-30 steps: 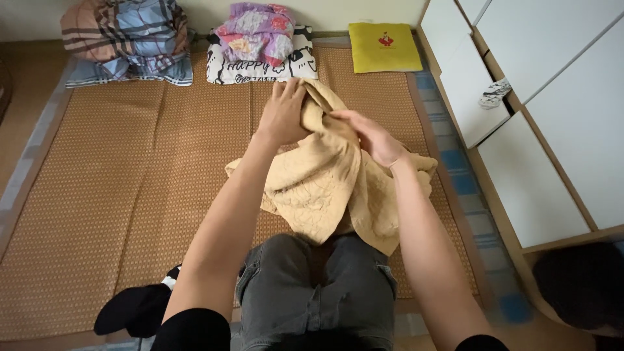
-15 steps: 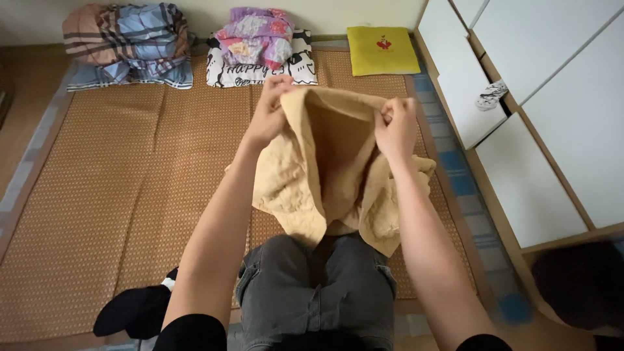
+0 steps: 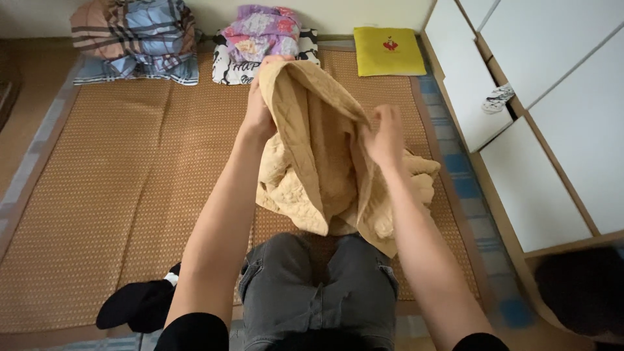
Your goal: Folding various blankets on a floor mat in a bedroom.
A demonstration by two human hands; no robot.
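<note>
A tan quilted blanket hangs in front of me, its lower folds resting on the woven mat and against my grey-trousered knees. My left hand grips the blanket's top edge, raised high near the far pillows. My right hand is lower and to the right, fingers pinching the blanket's other edge. Bunched cloth lies beside my right wrist.
At the mat's far edge sit a plaid bundle of bedding, a purple flowered bundle on a black-and-white pillow, and a yellow cushion. White cabinet doors line the right side. My black-socked foot lies at the lower left.
My left hand has lifted the blanket's edge higher. My right hand has dropped lower along the other edge, so the cloth now hangs slanted instead of spread level.
</note>
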